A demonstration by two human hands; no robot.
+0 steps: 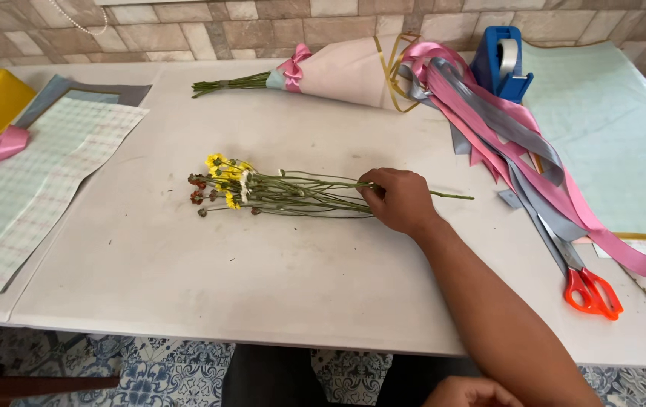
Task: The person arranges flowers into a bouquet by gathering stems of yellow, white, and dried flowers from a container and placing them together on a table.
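1. The right hand point(398, 200) lies curled over the stems of the flowers point(277, 192), seemingly gripping them.
2. The flowers lie mid-table point(187, 279).
3. The left hand point(470, 393) is cut off at the frame's edge; its grip cannot be told.
4. Scissors point(587, 286) lie well to the right.

yellow flowers point(226, 173), orange-handled scissors point(591, 292), blue tape dispenser point(501, 64)

We reach our right arm diagonally forward across our body, forearm bare and nearly straight. Our right hand point(398, 200) lies palm down, knuckles up, fingers curled under and pointing left. Only the top of our left hand point(468, 393) shows at the bottom edge, close to our body.
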